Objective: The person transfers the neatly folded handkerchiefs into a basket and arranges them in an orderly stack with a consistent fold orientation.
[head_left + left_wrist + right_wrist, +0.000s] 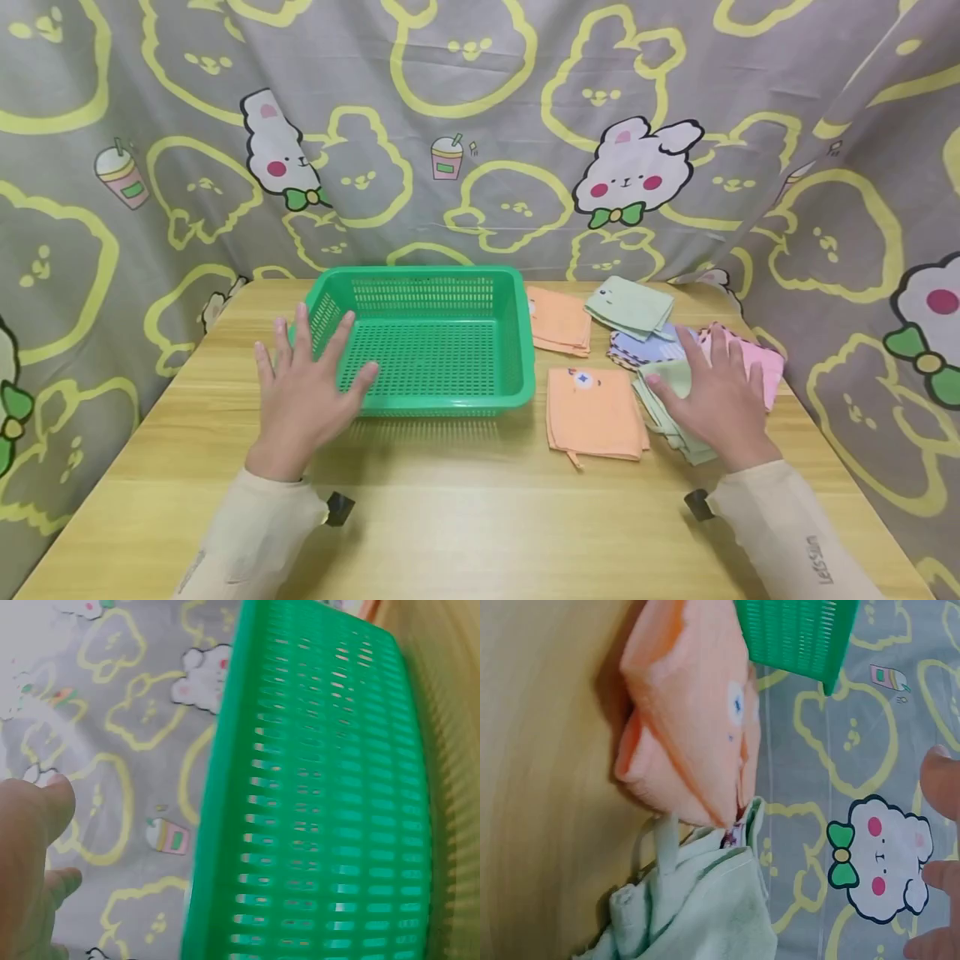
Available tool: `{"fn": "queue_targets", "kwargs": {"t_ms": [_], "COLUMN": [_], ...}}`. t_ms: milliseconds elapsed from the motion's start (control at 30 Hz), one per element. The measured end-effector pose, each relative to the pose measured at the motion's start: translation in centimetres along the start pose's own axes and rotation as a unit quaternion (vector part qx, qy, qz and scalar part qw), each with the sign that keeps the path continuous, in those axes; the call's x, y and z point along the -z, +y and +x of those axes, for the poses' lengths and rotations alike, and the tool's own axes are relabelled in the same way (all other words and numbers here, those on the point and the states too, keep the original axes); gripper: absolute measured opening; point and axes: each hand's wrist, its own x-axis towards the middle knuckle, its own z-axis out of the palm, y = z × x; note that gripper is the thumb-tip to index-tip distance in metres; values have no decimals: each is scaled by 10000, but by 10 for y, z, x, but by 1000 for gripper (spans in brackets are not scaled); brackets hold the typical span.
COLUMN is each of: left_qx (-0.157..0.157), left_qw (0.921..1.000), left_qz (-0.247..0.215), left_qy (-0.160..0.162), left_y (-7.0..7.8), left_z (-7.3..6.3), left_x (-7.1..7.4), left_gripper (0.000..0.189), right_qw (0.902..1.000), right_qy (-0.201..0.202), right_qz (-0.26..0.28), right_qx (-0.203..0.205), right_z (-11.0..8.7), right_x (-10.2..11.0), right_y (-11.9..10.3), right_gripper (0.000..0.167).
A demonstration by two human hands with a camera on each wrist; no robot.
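My left hand (309,392) is spread over the left side of a green plastic basket (519,333), fingers straight and holding nothing. In the left wrist view the fingers (26,840) stand apart from the basket wall (322,787). My right hand (723,396), also spread, hovers over a folded green towel (690,446) and a pink towel (772,367). Just left of it lies a folded orange towel (596,421) with an embroidered patch. Behind are another orange towel (558,321), a pale green one (633,304) and a blue one (637,348), partly covered.
Everything stands on a wooden table (480,517). A grey curtain (510,83) with yellow outlines and rabbit faces hangs behind the table and along both sides. The basket's slotted floor shows, with no towels on it.
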Motion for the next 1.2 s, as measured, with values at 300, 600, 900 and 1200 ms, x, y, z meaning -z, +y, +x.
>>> {"fn": "queue_targets", "kwargs": {"t_ms": [300, 600, 900, 1200], "left_qx": [-58, 962, 2195, 2242], "left_qw": [9901, 9671, 9170, 8933], "left_qz": [-1235, -2201, -3190, -3679], "left_qy": [658, 838, 961, 1282], "left_y": [-12, -35, -40, -45], "left_z": [-18, -32, -37, -35], "left_x": [11, -5, -43, -61], "left_gripper": [71, 69, 74, 75], "right_qw": [9982, 9898, 9764, 9705], "right_qy": [7, -110, 81, -428], "right_qz": [590, 1422, 2158, 2370], "right_qx": [102, 53, 52, 78], "right_z": [-2, -2, -9, -9], "right_x": [12, 13, 1, -16], "right_y": [-7, -7, -2, 5], "right_gripper": [84, 84, 68, 60]}}
